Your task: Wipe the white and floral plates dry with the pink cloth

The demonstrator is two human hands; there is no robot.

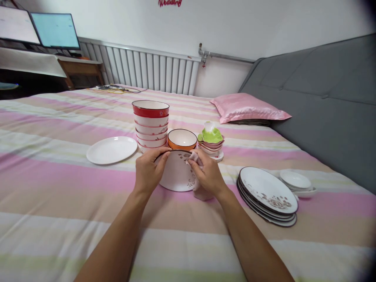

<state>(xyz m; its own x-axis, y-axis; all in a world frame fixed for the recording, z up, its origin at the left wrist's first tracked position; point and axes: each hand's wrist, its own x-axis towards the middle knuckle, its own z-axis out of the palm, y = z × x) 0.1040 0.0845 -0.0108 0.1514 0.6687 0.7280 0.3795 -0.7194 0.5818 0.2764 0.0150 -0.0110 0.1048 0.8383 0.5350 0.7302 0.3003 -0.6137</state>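
Observation:
A white plate [176, 174] with a dark rim and brown floral print is tilted up in front of me. My left hand [150, 167] pinches its upper left rim, thumb on the near face. At the upper right rim, my right hand [207, 171] presses a pale pinkish cloth [202, 192] against the plate, the fingers closed on the cloth. Directly behind the plate stands an orange bowl [182, 138] with a white inside, its lower part hidden. A tall stack of red and white bowls [151, 125] rises beyond my left hand.
A white oval plate [112, 150] lies at left on the striped bed [88, 235]. Leaf-shaped green and pink dishes [212, 137] are stacked behind my right hand. Stacked patterned plates [267, 192] and small white dishes [295, 180] lie at right, a pink pillow [248, 106] farther back.

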